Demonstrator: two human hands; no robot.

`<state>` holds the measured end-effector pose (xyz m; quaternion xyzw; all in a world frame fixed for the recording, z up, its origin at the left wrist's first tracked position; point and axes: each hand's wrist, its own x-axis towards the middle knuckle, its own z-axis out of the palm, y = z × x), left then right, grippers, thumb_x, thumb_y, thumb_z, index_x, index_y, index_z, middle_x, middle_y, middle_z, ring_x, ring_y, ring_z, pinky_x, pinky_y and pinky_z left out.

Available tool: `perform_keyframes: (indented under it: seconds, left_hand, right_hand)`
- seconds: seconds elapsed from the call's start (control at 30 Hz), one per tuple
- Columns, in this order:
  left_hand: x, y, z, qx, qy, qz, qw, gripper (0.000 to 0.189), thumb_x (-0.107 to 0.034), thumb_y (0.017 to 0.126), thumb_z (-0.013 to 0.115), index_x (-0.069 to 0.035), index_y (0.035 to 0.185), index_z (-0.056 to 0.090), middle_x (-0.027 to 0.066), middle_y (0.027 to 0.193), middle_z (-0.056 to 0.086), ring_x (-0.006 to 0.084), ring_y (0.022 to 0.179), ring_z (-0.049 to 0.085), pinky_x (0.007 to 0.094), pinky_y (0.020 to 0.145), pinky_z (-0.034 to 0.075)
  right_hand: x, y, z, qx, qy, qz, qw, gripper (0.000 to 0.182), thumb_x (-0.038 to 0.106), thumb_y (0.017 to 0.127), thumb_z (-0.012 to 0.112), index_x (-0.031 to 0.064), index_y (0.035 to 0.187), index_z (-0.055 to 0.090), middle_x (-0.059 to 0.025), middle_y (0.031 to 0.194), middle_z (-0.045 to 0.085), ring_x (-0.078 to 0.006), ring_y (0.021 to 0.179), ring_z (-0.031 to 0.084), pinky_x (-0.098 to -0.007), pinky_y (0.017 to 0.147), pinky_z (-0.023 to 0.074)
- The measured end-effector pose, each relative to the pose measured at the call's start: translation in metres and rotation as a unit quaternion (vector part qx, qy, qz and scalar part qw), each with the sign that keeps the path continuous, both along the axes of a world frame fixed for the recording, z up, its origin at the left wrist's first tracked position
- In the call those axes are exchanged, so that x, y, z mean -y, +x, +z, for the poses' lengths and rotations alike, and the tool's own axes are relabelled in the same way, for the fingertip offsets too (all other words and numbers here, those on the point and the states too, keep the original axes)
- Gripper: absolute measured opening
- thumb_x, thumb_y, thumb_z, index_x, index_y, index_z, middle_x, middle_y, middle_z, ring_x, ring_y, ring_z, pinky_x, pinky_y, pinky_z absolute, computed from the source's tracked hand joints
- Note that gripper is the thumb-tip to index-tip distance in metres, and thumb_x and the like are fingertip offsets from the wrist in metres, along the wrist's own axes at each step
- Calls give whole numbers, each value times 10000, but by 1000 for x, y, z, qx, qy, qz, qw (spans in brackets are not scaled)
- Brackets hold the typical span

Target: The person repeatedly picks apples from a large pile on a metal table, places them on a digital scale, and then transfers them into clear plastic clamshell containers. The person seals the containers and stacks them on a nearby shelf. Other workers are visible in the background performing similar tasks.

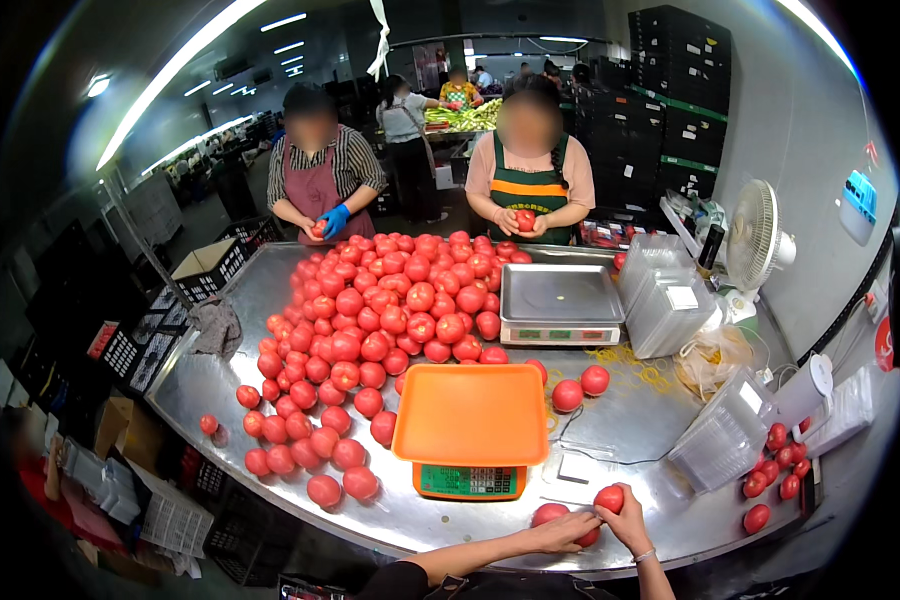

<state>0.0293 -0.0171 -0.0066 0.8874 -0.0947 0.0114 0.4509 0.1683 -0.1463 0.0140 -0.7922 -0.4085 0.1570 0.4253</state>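
My right hand (627,520) is closed around a red tomato (609,498) just above the front edge of the steel table (450,521). My left hand (567,531) reaches across from the left, its fingertips close to that tomato. Under and beside the left hand lie two more tomatoes, one behind it (549,514) and one partly covered by its fingers (589,538). Whether the left fingers grip the covered one cannot be made out. An orange scale (471,412) with a lit green display stands ahead, to the left of both hands.
A large tomato heap (375,300) covers the table's middle. Behind stands a steel-pan scale (561,296). Clear plastic trays (724,431) are stacked at right, near loose tomatoes (776,465) and a fan (754,236). Two co-workers opposite each hold a tomato. A cable crosses the tabletop.
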Motion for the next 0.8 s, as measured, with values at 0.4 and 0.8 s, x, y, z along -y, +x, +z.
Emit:
perform_keyframes:
  seconds: [0.4,0.8]
  left_hand:
    - [44,-30,-10,71,232,142,960,311,-136,811,593,-71,1113,555,110,1114,519,260,1099,514,617,992,278]
    - [16,-68,-30,-94,-208,387,893,743,-389,977,464,34,1469,103,295,1472,244,348,1365,300,379,1114,234]
  right_hand:
    - [16,-26,10,249,-134,124,951,493,153,776,669,63,1230,499,-150,1243,517,-329,1015,554,-403,854,442]
    - [2,55,-43,-590,148,-174,774,589,515,978,384,15,1258,521,-155,1210,595,-251,1096,561,-387,953,396]
